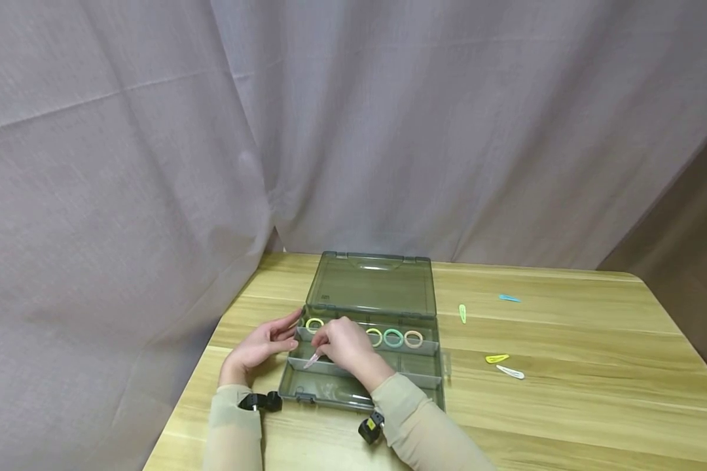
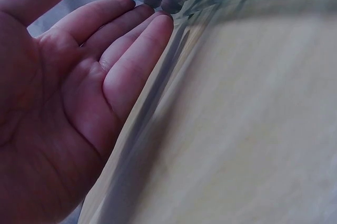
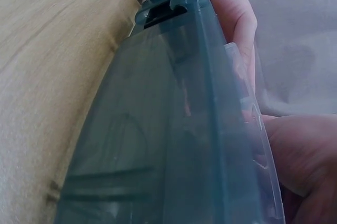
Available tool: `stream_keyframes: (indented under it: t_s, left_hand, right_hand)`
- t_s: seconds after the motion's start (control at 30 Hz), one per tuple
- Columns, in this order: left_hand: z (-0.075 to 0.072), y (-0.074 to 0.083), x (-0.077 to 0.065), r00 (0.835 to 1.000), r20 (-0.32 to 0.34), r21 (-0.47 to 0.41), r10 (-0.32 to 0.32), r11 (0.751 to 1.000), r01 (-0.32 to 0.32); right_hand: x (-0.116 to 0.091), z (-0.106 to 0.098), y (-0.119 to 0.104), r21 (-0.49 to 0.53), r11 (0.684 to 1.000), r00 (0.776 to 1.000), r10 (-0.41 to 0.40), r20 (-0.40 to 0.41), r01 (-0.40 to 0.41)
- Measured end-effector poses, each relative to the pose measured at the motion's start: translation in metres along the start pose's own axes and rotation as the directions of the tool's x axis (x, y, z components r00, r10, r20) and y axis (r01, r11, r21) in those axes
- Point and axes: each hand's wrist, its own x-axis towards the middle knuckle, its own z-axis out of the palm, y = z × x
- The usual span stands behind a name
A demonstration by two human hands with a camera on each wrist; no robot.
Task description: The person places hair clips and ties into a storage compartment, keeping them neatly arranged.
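Observation:
A see-through grey-green compartment box lies on the table with its lid folded back. My right hand pinches a pale pink hair clip above the divider between the middle and front rows. At the box's left wall, my left hand rests its fairly straight fingertips, thumb by the rim; the left wrist view shows the palm facing the camera. Small hair ties stand in the back row: yellow, yellow-green, mint and peach. The right hand hides part of that row.
Several snap hair clips lie on the wooden table right of the box: lime, blue, yellow and white. Grey curtains hang behind the table and along its left side.

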Motion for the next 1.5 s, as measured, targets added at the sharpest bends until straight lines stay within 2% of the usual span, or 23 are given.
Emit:
stream_keyframes:
  t_s: [0.17,0.3,0.4,0.57,0.73,0.93,1.13,1.27,1.33,1.5]
  left_hand:
    - [0.0,0.0,0.001,1.0,-0.005,0.009,-0.006,1.0,0.006]
    - [0.0,0.001,0.001,1.0,-0.001,0.011,-0.006,1.0,0.006]
    - [0.001,0.0,0.001,1.0,0.007,-0.001,0.003,1.0,-0.003]
    - [-0.001,-0.003,-0.002,1.0,0.014,0.01,0.014,1.0,-0.014]
    - [-0.004,-0.005,-0.006,1.0,0.009,0.032,0.015,0.999,-0.015]
    - [-0.006,-0.006,-0.01,1.0,0.017,0.005,0.015,1.0,-0.015]
    - [-0.007,-0.008,-0.01,1.0,0.016,-0.004,0.014,1.0,-0.014]
    - [-0.007,-0.009,-0.01,1.0,0.024,-0.019,0.017,1.0,-0.017]
    - [-0.007,-0.009,-0.011,0.999,0.026,-0.022,0.022,1.0,-0.022]
    - [-0.007,-0.008,-0.011,0.999,0.026,-0.029,0.023,0.999,-0.022]
  right_hand:
    - [-0.001,-0.003,0.0,0.046,0.999,1.0,-0.003,0.014,0.003]
    - [-0.004,-0.012,0.0,0.147,0.989,1.0,-0.018,0.012,0.016]
    - [-0.011,-0.025,0.005,0.236,0.972,1.0,-0.023,0.004,0.022]
    - [-0.028,-0.05,0.026,0.314,0.948,0.998,-0.039,-0.052,0.053]
    - [-0.057,-0.078,0.063,0.358,0.933,0.994,0.005,-0.111,0.035]
    - [-0.106,-0.113,0.116,0.386,0.92,0.977,0.137,-0.161,-0.065]
    - [-0.155,-0.144,0.179,0.281,0.947,0.957,0.214,-0.197,-0.154]
    - [-0.187,-0.163,0.212,0.24,0.941,0.948,0.279,-0.15,-0.239]
    - [-0.2,-0.17,0.223,0.275,0.921,0.947,0.309,-0.091,-0.275]
    - [-0.22,-0.18,0.239,0.347,0.876,0.941,0.322,0.1,-0.337]
